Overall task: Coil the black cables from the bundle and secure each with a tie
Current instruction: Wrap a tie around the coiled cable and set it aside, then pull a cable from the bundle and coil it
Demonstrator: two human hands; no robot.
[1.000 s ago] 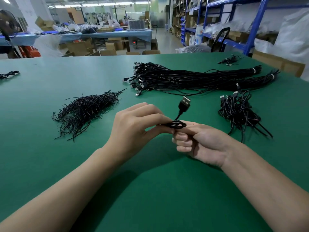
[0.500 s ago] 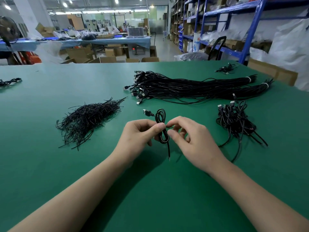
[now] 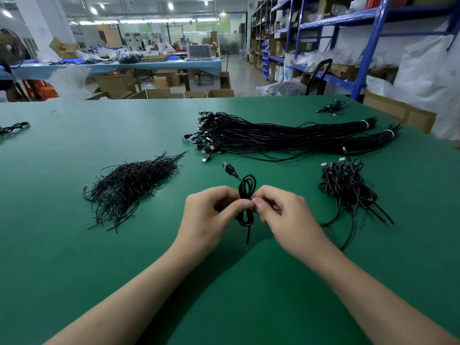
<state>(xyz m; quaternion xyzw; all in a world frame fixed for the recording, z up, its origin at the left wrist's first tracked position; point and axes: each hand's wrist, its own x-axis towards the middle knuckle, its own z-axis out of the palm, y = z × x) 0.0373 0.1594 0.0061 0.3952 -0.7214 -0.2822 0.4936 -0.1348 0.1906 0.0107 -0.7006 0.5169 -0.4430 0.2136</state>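
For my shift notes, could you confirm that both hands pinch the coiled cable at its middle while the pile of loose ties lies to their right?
Not quite: the head view shows the pile of loose ties lying to the left of the hands, not the right. The left hand and right hand do both pinch the coiled cable at its middle.

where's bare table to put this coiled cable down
Widest bare green for the coiled cable lies left of the left hand, nearer than the tie pile, out to the near edge of the table. A narrower gap runs between tie pile and long bundle. Crowded: right of the right hand, where finished coils trail loose ends.
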